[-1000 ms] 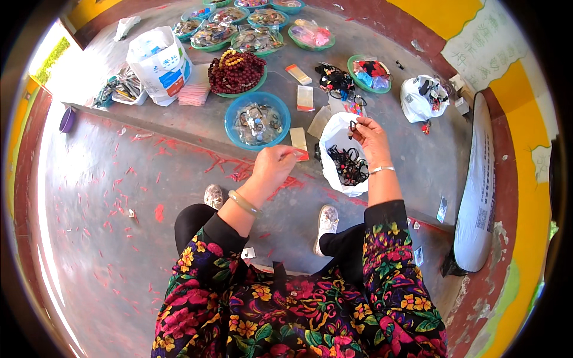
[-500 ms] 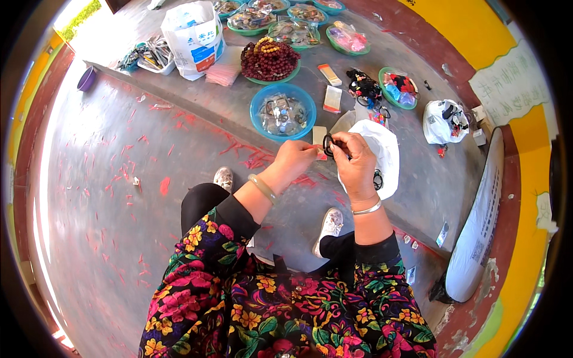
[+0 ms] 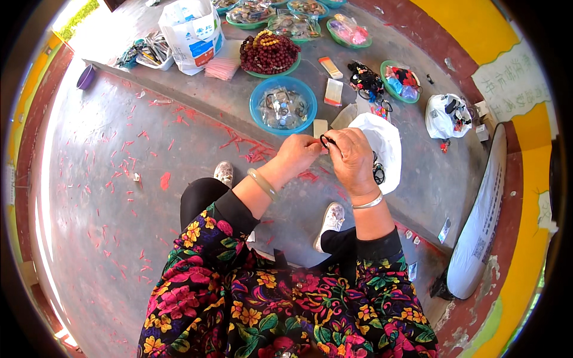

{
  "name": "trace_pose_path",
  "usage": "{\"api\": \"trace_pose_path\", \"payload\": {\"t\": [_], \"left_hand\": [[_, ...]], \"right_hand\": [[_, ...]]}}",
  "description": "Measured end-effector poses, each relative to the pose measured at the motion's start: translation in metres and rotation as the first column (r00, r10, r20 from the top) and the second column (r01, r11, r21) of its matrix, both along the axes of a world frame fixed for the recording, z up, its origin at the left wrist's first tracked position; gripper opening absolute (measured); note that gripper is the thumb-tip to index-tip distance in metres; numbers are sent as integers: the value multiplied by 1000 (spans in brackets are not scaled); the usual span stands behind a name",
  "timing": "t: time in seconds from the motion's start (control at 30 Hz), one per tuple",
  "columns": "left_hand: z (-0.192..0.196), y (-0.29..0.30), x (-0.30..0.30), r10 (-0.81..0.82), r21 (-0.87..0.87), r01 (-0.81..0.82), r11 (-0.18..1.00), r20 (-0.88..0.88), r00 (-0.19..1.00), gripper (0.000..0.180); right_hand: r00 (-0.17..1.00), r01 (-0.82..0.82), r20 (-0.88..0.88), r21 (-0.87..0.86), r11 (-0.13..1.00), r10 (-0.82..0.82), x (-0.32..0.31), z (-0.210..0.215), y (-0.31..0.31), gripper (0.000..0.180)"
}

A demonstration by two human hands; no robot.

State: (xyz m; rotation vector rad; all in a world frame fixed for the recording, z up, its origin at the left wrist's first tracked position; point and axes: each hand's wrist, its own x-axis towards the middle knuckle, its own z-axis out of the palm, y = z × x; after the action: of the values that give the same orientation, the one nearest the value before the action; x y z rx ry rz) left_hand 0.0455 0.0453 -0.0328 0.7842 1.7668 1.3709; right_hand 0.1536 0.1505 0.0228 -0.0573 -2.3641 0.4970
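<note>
My left hand (image 3: 296,155) and my right hand (image 3: 352,158) meet in front of me, fingertips pinched together on a small black ring-shaped hair tie (image 3: 325,141). Just behind my right hand lies an open white plastic bag (image 3: 385,143) with more black ties in it. A blue bowl (image 3: 283,106) with small packets stands just beyond my left hand on the raised concrete step (image 3: 239,95). A pale bangle sits on my left wrist, a silver one on my right.
Several bowls and trays of beads and trinkets line the step, among them a dish heaped with dark red beads (image 3: 270,53), a green dish (image 3: 399,80), a white printed bag (image 3: 192,33) and a tied white bag (image 3: 446,116). A long white sack (image 3: 483,221) lies at right.
My right hand left the white bag and came to the left hand with a black tie; both hands now pinch it between them. The view shifted slightly.
</note>
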Motion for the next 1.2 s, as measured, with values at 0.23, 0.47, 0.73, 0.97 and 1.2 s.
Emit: {"api": "trace_pose_path", "payload": {"t": [0.23,0.47,0.73,0.97,1.2], "left_hand": [[1,-2,-3,-40,-20,42,999,74,996,22],[8,-3,1,-131,-81,115,990,-239,962,22],[8,-4,3,-165,-71,152,986,-283,945,25],[0,0,-1,-128,-41,129,991,22,992,24],[3,-1,-1,-117,-44,116,992,-20,993,24]], "right_hand": [[989,-29,132,-235,972,62,3,8,3,21],[985,-12,164,-237,972,52,5,4,9,15],[950,-124,271,-128,984,155,10,0,22,17],[951,27,281,-493,869,130,11,6,9,21],[963,35,228,-629,777,141,11,-4,12,21]]}}
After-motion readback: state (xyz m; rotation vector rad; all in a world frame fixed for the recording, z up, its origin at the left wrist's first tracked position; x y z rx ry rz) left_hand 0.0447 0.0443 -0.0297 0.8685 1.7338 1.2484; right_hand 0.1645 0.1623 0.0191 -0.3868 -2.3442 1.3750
